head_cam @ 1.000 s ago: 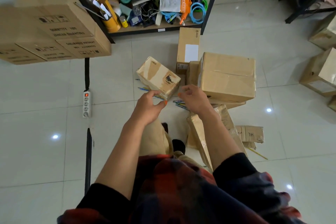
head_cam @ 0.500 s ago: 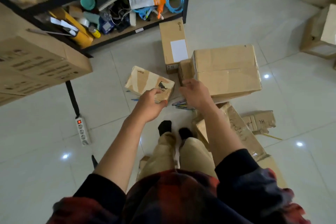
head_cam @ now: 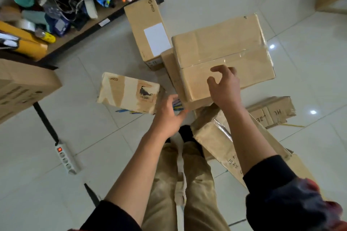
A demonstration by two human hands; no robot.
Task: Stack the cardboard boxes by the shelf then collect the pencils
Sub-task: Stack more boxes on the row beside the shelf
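Several cardboard boxes lie on the tiled floor in front of a black shelf (head_cam: pixel 90 28). A small taped box (head_cam: pixel 129 93) rests tilted on the floor at the left. My left hand (head_cam: pixel 169 116) hovers by its right end, fingers apart, holding nothing. A large taped box (head_cam: pixel 221 52) sits on other boxes at the centre. Over its near face, my right hand (head_cam: pixel 224 85) spreads its fingers without gripping. Coloured pencils (head_cam: pixel 177 106) poke out on the floor between the two boxes. A long box with a white label (head_cam: pixel 148 30) lies behind.
A big printed carton (head_cam: pixel 22 88) stands at the left edge. A power strip (head_cam: pixel 65 159) with a black cable lies on the floor at the left. Flattened and crumpled boxes (head_cam: pixel 270 112) sit at the right, with a yellow pencil (head_cam: pixel 293 125) beside them. My feet (head_cam: pixel 185 133) stand just below the pencils.
The view has tilted down and closer. My right hand moved from the pencils up onto the large box's near face. My left hand slid off the small box toward its right end.
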